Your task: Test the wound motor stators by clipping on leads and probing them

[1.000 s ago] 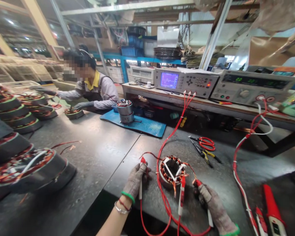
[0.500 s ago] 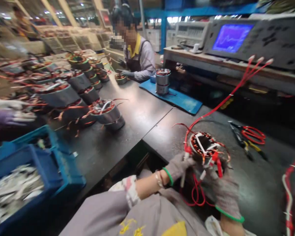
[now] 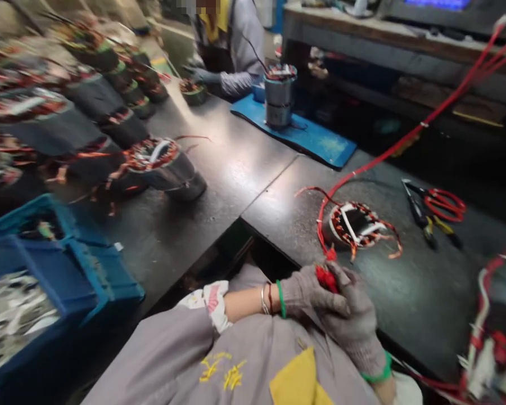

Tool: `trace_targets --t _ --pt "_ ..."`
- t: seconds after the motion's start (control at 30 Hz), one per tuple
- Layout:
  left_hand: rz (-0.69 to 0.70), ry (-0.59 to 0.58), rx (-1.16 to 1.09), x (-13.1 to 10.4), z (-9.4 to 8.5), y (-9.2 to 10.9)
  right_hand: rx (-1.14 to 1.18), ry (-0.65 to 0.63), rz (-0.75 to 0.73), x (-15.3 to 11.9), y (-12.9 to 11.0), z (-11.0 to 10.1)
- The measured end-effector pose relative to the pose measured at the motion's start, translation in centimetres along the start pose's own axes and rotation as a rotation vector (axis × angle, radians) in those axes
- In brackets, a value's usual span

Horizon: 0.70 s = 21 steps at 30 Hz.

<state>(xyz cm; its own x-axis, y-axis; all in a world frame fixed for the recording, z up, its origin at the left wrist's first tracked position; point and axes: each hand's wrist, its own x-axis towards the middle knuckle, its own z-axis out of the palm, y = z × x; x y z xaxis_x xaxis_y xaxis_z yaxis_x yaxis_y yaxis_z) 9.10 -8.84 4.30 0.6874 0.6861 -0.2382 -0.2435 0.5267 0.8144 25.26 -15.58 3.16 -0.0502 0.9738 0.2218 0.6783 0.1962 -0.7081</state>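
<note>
My left hand (image 3: 310, 293) and my right hand (image 3: 352, 315), both in grey knit gloves with green cuffs, meet close to my body at the table edge. Both are closed around a bunch of red-sleeved test clips (image 3: 326, 278), whose tips are hidden by the fingers. From the clips, a red test lead (image 3: 377, 160) runs up towards the instrument on the shelf. Just beyond my hands a motor stator (image 3: 351, 225) rests on the black table, its copper wire ends loose and white strips across its top. No clip appears attached to it.
Pliers (image 3: 419, 216) with red and yellow handles lie at right. Stacked stators (image 3: 172, 174) crowd the left, above blue bins (image 3: 105, 281). Another stator stack (image 3: 278, 101) stands on a blue mat (image 3: 324, 143). A co-worker (image 3: 244, 50) sits across the table. Red cables (image 3: 480, 315) hang at right.
My hands have come away from the stator and drawn together nearer my body, with the red clips gathered between them. The view has tilted downward.
</note>
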Motion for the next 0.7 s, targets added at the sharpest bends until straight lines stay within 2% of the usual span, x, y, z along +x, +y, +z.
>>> trace_targets --t 0.03,0.07,0.13,0.2,0.23,0.3,0.33,0.4,0.5,0.63,0.7 --pt "0.014 0.038 -0.002 -0.1 -0.2 0.0 -0.012 -0.074 -0.086 0.5 -0.5 -0.3" --pt "0.028 0.100 -0.010 -0.2 -0.6 0.1 -0.046 -0.095 -0.130 1.0 -0.5 -1.0" --pt "0.058 0.251 -0.004 -0.5 -2.6 0.6 -0.179 0.048 -0.136 2.0 0.4 -3.5" --pt "0.113 0.439 0.076 -0.8 -5.6 1.5 -0.374 0.228 -0.145 3.4 2.2 -5.9" --pt "0.151 0.550 0.136 -0.9 -7.3 2.1 -0.478 0.261 -0.176 4.3 3.1 -6.7" --pt "0.218 0.724 0.267 -1.1 -10.3 3.4 -0.660 0.192 -0.287 6.7 4.9 -6.8" --pt "0.243 0.774 0.322 -1.2 -11.5 3.9 -0.734 0.153 -0.343 7.9 5.5 -6.4" --pt "0.285 0.818 0.383 -1.3 -12.9 4.7 -0.831 0.162 -0.425 10.1 6.2 -5.0" --pt "0.355 0.845 0.399 -0.8 -13.6 5.2 -0.814 0.251 -0.518 12.4 6.8 -3.4" --pt "0.442 0.813 0.474 0.5 -13.6 5.6 -0.619 0.166 -0.686 15.0 7.5 -2.7" --pt "0.486 0.784 0.500 0.6 -13.4 5.7 -0.597 0.141 -0.664 16.1 7.1 -2.4"
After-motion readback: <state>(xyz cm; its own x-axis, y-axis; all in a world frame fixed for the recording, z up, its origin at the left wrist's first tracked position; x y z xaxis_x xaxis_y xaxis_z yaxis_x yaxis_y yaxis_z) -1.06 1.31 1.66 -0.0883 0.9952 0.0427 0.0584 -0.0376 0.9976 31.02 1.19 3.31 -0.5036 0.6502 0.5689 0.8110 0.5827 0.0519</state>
